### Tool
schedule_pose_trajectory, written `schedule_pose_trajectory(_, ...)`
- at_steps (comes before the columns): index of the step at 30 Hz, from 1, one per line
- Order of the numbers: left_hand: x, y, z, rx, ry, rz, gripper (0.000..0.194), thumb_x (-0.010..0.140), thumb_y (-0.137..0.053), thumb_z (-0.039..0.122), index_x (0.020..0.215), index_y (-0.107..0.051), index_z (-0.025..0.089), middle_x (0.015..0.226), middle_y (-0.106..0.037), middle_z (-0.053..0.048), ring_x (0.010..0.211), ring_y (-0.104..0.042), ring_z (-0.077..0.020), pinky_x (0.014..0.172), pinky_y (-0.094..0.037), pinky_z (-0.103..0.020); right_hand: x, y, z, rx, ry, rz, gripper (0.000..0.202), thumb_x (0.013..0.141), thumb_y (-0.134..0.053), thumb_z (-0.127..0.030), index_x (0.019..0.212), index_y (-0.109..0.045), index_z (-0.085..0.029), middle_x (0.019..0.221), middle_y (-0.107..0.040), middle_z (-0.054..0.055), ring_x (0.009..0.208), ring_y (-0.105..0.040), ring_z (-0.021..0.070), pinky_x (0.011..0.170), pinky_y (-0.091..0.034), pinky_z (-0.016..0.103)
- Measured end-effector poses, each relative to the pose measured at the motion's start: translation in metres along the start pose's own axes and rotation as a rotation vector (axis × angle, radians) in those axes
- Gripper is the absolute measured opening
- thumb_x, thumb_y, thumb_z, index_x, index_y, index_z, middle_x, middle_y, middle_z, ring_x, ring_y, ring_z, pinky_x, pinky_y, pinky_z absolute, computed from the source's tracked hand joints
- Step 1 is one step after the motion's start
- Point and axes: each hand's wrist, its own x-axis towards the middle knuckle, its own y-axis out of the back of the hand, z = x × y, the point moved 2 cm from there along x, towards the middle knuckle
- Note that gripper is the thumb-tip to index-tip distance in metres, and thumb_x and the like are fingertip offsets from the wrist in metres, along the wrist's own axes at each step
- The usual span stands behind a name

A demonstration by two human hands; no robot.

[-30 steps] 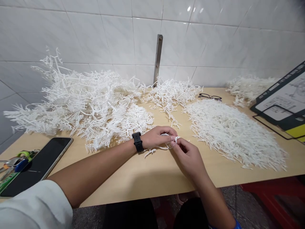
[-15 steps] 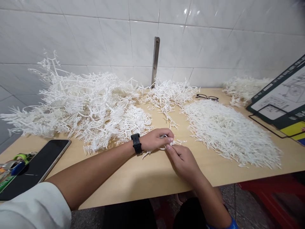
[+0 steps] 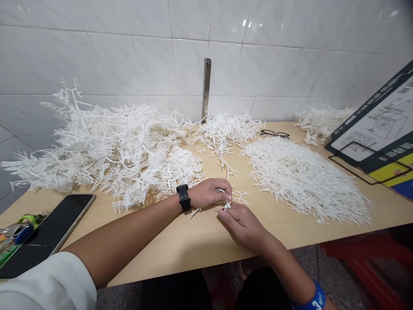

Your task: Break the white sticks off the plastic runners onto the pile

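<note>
My left hand (image 3: pixel 209 192), below a black watch, is closed with thumb and fingers pinching a white branched plastic strand (image 3: pixel 227 206). Part of this strand is hidden by the fingers, and a loose end pokes out under the wrist. Just below and to the right, my right hand (image 3: pixel 248 226) has its thumb and forefinger around the strand's lower end. Several small white plastic pieces (image 3: pixel 241 196) lie on the table behind the right hand.
A tall tangle of white branched plastic (image 3: pixel 122 146) fills the left, with a smaller heap (image 3: pixel 227 129) behind my hands. To the right spreads a flat pile of short white pieces (image 3: pixel 303 176). Glasses (image 3: pixel 275 134), a phone (image 3: pixel 54 228), keys (image 3: pixel 24 230) and a printed box (image 3: pixel 380 129) surround them.
My right hand has drawn slightly down and away from my left, opening a small gap where the white strand shows. The left hand keeps its pinch. The camera view has shifted slightly.
</note>
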Motion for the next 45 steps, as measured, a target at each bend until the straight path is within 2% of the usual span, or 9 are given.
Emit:
schedule_pose_trajectory(5, 0.002, 0.009, -0.004, 0.020, 0.167, 0.233, 0.038, 0.084, -0.055, 0.052, 0.078, -0.057, 0.014, 0.071, -0.053, 0.001, 0.067, -0.048, -0.0105, 0.066, -0.040, -0.023, -0.009, -0.019, -0.026, -0.147, 0.294, -0.162, 0.036, 0.099, -0.037, -0.026, 0.064, -0.045, -0.019, 0.063, -0.053, 0.001, 0.064, -0.046, 0.0143, 0.068, -0.034, 0.030)
schedule_pose_trajectory(10, 0.002, 0.008, -0.004, -0.083, 0.138, 0.274, 0.047, 0.084, -0.051, 0.061, 0.081, -0.056, 0.014, 0.072, -0.053, 0.000, 0.067, -0.049, -0.0111, 0.066, -0.041, -0.024, -0.010, -0.016, -0.020, 0.061, 0.130, 0.088, 0.035, 0.099, -0.035, -0.030, 0.073, -0.055, -0.019, 0.072, -0.057, 0.004, 0.067, -0.052, 0.0152, 0.064, -0.040, 0.028)
schedule_pose_trajectory(16, 0.000, 0.007, -0.001, 0.030, 0.123, 0.266, 0.051, 0.090, -0.040, 0.058, 0.089, -0.064, 0.013, 0.082, -0.062, -0.003, 0.075, -0.052, -0.0134, 0.072, -0.042, -0.025, 0.001, 0.069, 0.037, 0.294, -0.374, 0.434, 0.029, 0.088, -0.052, -0.043, 0.098, -0.066, -0.019, 0.083, -0.067, 0.007, 0.060, -0.054, 0.0166, 0.058, -0.045, 0.031)
schedule_pose_trajectory(19, 0.001, 0.007, -0.002, 0.000, 0.118, 0.253, 0.047, 0.092, -0.040, 0.053, 0.094, -0.065, 0.013, 0.090, -0.065, -0.005, 0.077, -0.053, -0.0135, 0.073, -0.043, -0.025, 0.003, 0.112, 0.065, 0.464, -0.560, 0.511, 0.060, 0.078, -0.061, -0.038, 0.135, -0.049, -0.022, 0.110, -0.068, 0.012, 0.064, -0.060, 0.0184, 0.058, -0.048, 0.034)
schedule_pose_trajectory(23, 0.002, 0.008, -0.002, -0.084, 0.112, 0.273, 0.036, 0.092, -0.043, 0.043, 0.094, -0.064, 0.014, 0.097, -0.064, -0.006, 0.082, -0.054, -0.0136, 0.075, -0.045, -0.025, -0.002, 0.136, 0.063, -0.208, -0.553, 0.658, 0.068, 0.077, -0.060, -0.035, 0.141, -0.045, -0.018, 0.118, -0.065, 0.016, 0.070, -0.061, 0.0209, 0.063, -0.046, 0.035)
schedule_pose_trajectory(25, 0.003, 0.007, -0.003, -0.143, 0.123, 0.274, 0.030, 0.091, -0.045, 0.038, 0.095, -0.063, 0.014, 0.098, -0.063, -0.006, 0.083, -0.054, -0.0133, 0.076, -0.045, -0.025, -0.002, 0.125, 0.045, -0.424, -0.466, 0.655, 0.047, 0.081, -0.056, -0.039, 0.121, -0.062, -0.016, 0.103, -0.069, 0.014, 0.069, -0.059, 0.0211, 0.063, -0.044, 0.034)
schedule_pose_trajectory(28, 0.002, 0.006, -0.004, -0.196, 0.087, 0.255, 0.027, 0.089, -0.049, 0.037, 0.098, -0.060, 0.014, 0.096, -0.062, -0.005, 0.084, -0.054, -0.0134, 0.078, -0.045, -0.026, 0.008, 0.085, 0.018, -0.227, -0.348, 0.423, 0.035, 0.086, -0.050, -0.048, 0.085, -0.068, -0.018, 0.080, -0.069, 0.009, 0.068, -0.059, 0.0208, 0.061, -0.043, 0.031)
schedule_pose_trajectory(33, 0.002, 0.006, -0.009, -0.223, 0.018, 0.227, 0.035, 0.084, -0.059, 0.047, 0.097, -0.058, 0.015, 0.090, -0.060, -0.004, 0.084, -0.055, -0.0147, 0.080, -0.045, -0.028, 0.031, 0.032, 0.007, -0.006, -0.271, 0.197, 0.036, 0.084, -0.056, -0.051, 0.083, -0.066, -0.017, 0.067, -0.061, 0.001, 0.060, -0.050, 0.0157, 0.055, -0.037, 0.027)
schedule_pose_trajectory(45, 0.003, 0.006, -0.008, -0.167, 0.065, 0.193, 0.034, 0.085, -0.057, 0.047, 0.096, -0.058, 0.015, 0.087, -0.058, -0.002, 0.080, -0.051, -0.0132, 0.074, -0.042, -0.025, 0.028, 0.014, 0.031, 0.082, -0.166, 0.113, 0.046, 0.093, -0.043, -0.051, 0.060, -0.043, -0.018, 0.057, -0.039, -0.003, 0.057, -0.035, 0.0119, 0.053, -0.027, 0.026)
